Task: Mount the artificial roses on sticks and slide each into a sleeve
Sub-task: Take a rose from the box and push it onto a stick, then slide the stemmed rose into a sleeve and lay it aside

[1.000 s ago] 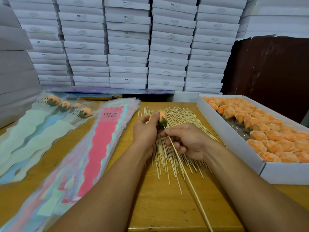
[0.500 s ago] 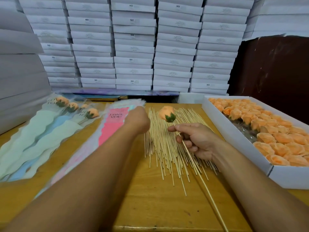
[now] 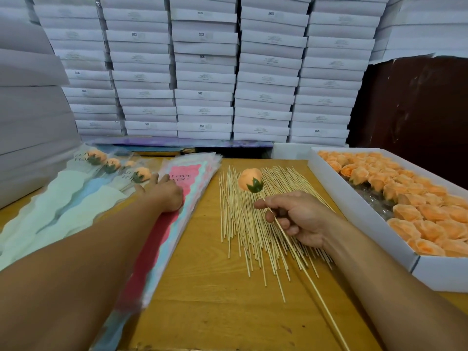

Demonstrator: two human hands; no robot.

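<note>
The right hand [image 3: 301, 219] is pinching a thin stick [image 3: 298, 259] between thumb and curled fingers, holding it slanted over the middle of the worktop [image 3: 215, 305]. An orange rose [image 3: 250, 180] with a green base is sitting mounted on the stick's far tip, raised above the loose pile of sticks [image 3: 255, 224] that is lying fanned across the worktop's centre. The stick's lower end is running toward the near edge of the worktop.

The left hand [image 3: 162, 191] is reaching out with fingers spread and fairly straight, resting on the top of the stack of sleeves [image 3: 177, 216] printed with "LOVE YOU", which is lying along the left half of the worktop from the far edge toward the near edge. Just beyond its fingertips, finished sleeved roses [image 3: 119, 171] are lying side by side near the far left corner.

An open white box [image 3: 354, 206] filled with orange rose heads [image 3: 415, 198] is sitting along the right edge of the worktop. Stacked white boxes [image 3: 202, 72] are standing as a wall behind the far edge.
</note>
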